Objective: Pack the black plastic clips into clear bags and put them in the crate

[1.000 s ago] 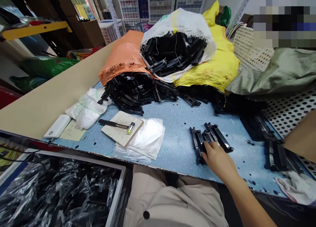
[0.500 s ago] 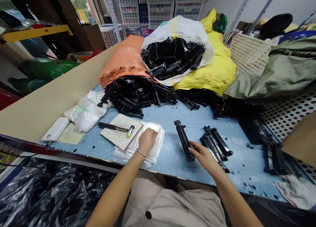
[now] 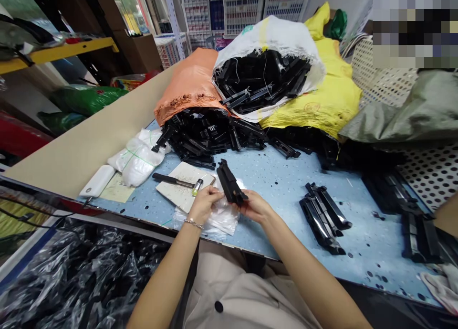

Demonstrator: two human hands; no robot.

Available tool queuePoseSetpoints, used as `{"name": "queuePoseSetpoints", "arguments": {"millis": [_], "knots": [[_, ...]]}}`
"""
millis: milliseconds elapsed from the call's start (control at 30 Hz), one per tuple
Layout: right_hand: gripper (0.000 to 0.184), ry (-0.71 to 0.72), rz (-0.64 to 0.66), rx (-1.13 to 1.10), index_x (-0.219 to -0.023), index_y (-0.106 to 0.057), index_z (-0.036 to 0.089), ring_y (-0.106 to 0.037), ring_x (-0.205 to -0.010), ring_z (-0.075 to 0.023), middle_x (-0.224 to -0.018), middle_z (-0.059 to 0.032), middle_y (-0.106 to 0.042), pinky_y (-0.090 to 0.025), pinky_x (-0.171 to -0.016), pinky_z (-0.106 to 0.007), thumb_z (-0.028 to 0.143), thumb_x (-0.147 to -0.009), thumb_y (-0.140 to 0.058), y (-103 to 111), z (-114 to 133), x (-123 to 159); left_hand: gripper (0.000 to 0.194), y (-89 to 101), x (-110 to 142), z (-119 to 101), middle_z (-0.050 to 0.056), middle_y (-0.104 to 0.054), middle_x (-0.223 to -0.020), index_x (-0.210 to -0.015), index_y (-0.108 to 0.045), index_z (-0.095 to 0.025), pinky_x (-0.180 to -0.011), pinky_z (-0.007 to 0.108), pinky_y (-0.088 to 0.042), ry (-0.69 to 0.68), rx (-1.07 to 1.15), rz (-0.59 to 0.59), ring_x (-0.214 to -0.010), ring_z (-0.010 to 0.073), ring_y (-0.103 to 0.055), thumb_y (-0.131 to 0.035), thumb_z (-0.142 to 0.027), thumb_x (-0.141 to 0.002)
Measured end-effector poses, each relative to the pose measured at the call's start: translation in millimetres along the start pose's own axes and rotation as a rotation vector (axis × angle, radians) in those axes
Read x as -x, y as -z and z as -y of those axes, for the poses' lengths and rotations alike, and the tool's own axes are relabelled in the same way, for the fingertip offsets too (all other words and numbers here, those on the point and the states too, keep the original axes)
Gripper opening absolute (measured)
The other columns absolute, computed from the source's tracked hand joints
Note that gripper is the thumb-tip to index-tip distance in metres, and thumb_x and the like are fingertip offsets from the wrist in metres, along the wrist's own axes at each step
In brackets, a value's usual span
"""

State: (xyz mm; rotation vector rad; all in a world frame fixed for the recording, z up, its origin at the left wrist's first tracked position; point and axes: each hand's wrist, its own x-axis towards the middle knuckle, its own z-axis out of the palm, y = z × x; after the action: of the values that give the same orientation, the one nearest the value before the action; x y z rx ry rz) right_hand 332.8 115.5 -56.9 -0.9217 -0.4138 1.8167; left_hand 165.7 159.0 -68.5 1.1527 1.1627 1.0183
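Note:
A long black plastic part (image 3: 229, 180) is tilted above the stack of clear plastic bags (image 3: 220, 224), its lower end gripped by my right hand (image 3: 255, 206). Beside it, the fingers of my left hand (image 3: 204, 206) are pinched at the edge of a bag, close to the part; the fingertips are partly hidden. A hammer (image 3: 179, 181) with a dark handle and a yellowish-clear head rests on a pale board (image 3: 171, 191), just left of the bags. Several similar black parts (image 3: 322, 214) lie grouped on the blue tabletop (image 3: 275, 195) to the right.
Orange (image 3: 189, 80), white (image 3: 268, 33) and yellow (image 3: 315, 109) sacks at the back spill black parts. At left are a bundle of wrapped bags (image 3: 138, 159) and a white device (image 3: 97, 181). Another person's arm (image 3: 447, 219) shows at the right edge, near more parts.
My right hand has carried the black part leftward from beside the group to over the bags. My left hand has moved slightly down, and its fingers now pinch beside the part.

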Motion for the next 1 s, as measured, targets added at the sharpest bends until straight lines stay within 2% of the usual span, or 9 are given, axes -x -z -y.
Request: {"name": "queuePoseSetpoints", "arguments": {"millis": [133, 233, 367, 533, 667, 767, 833, 933, 1000], "knots": [[0.007, 0.022, -0.048, -0.017, -0.072, -0.067, 0.012, -0.064, -0.060, -0.0120, -0.069, -0.0042, -0.069, -0.053, -0.053, -0.019, 0.012, -0.070, -0.074, 17.6, 3.6, 13.2, 0.017, 17.1, 9.8, -7.0, 0.003, -0.062, -0.086, -0.068, -0.050, -0.018, -0.065, 0.025, -0.048, -0.091, 0.002, -0.093, -0.067, 0.0108, -0.057, -0.065, -0.024, -0.071], [0.013, 0.040, -0.050, 0.014, -0.077, -0.069, 0.012, -0.062, -0.058, -0.0108, -0.070, -0.0034, -0.069, -0.053, -0.055, -0.020, 0.016, -0.068, -0.077, 24.1, 6.6, 32.2, 0.008, 16.5, 19.0, -6.4, 0.007, -0.061, -0.113, -0.074, -0.059, -0.018, -0.091, 0.036, -0.047, -0.305, -0.280, -0.084, -0.100, 0.0191, -0.059, -0.057, -0.010, -0.075], [0.018, 0.037, 0.005, 0.081, -0.084, -0.069, 0.013, -0.063, -0.060, -0.0098, -0.074, -0.0031, -0.070, -0.052, -0.055, -0.018, 0.024, -0.071, -0.077, 26.4, 4.8, 60.2, 0.034, 9.8, 18.6, -5.5, 0.011, -0.064, -0.114, -0.097, -0.067, -0.017, -0.102, 0.045, -0.043, -0.525, -0.717, 0.067, -0.115, 0.0246, -0.056, -0.044, -0.001, -0.079], [0.023, -0.293, 0.074, 0.081, -0.082, -0.066, 0.011, -0.067, -0.062, -0.0125, -0.077, -0.0094, -0.071, -0.052, -0.053, -0.017, 0.027, -0.071, -0.077, 39.6, -13.5, 79.1, 0.053, 12.9, 24.3, -15.2, 0.012, -0.052, -0.136, -0.131, -0.052, -0.017, -0.108, 0.043, -0.041, -0.553, -0.704, 0.183, -0.127, 0.0233, -0.048, -0.043, -0.003, -0.081], [0.023, -0.198, -0.020, 0.133, -0.082, -0.063, 0.013, -0.064, -0.062, -0.0103, -0.077, -0.0048, -0.067, -0.052, -0.057, -0.018, 0.030, -0.072, -0.075, 36.9, -29.8, 71.3, 0.066, 2.3, 65.3, -22.7, 0.010, -0.041, -0.146, -0.145, -0.034, -0.022, -0.113, 0.040, -0.035, -0.652, -0.701, 0.462, -0.136, 0.0206, -0.038, -0.036, 0.000, -0.083], [0.018, 0.109, -0.108, 0.476, -0.083, -0.064, 0.015, -0.059, -0.067, -0.0127, -0.074, -0.0002, -0.064, -0.051, -0.065, -0.025, 0.030, -0.074, -0.070, 16.5, -38.4, 73.1, 0.074, -9.0, 102.8, -34.4, 0.011, -0.036, -0.149, -0.148, -0.026, -0.022, -0.110, 0.037, -0.039, -0.615, -0.722, 0.643, -0.135, 0.0214, -0.039, -0.041, 0.000, -0.080], [0.015, 0.264, -0.097, 0.648, -0.087, -0.065, 0.017, -0.059, -0.074, -0.0147, -0.079, 0.0002, -0.064, -0.049, -0.073, -0.029, 0.028, -0.077, -0.067, -1.2, -42.4, 83.0, 0.068, -5.7, 123.4, -48.1, 0.012, -0.043, -0.143, -0.145, -0.033, -0.021, -0.106, 0.038, -0.043, -0.574, -0.753, 0.626, -0.129, 0.0236, -0.046, -0.051, -0.008, -0.081], [0.025, 0.156, 0.197, 0.668, -0.101, -0.067, 0.018, -0.061, -0.088, -0.0183, -0.094, -0.0033, -0.068, -0.049, -0.082, -0.033, 0.029, -0.079, -0.065, -18.5, -41.0, 103.6, 0.043, 28.5, 146.9, -67.0, 0.009, -0.061, -0.123, -0.129, -0.055, -0.027, -0.097, 0.036, -0.049, -0.473, -0.813, 0.582, -0.111, 0.0228, -0.059, -0.056, -0.024, -0.085], [0.032, 0.075, 0.264, 0.701, -0.109, -0.066, 0.020, -0.062, -0.097, -0.0211, -0.103, -0.0058, -0.069, -0.048, -0.087, -0.036, 0.033, -0.080, -0.065, -13.9, -30.5, 115.8, 0.030, 67.0, 159.4, -67.2, 0.004, -0.068, -0.109, -0.114, -0.065, -0.032, -0.088, 0.031, -0.052, -0.261, -0.865, 0.584, -0.100, 0.0216, -0.064, -0.055, -0.029, -0.085]]}}
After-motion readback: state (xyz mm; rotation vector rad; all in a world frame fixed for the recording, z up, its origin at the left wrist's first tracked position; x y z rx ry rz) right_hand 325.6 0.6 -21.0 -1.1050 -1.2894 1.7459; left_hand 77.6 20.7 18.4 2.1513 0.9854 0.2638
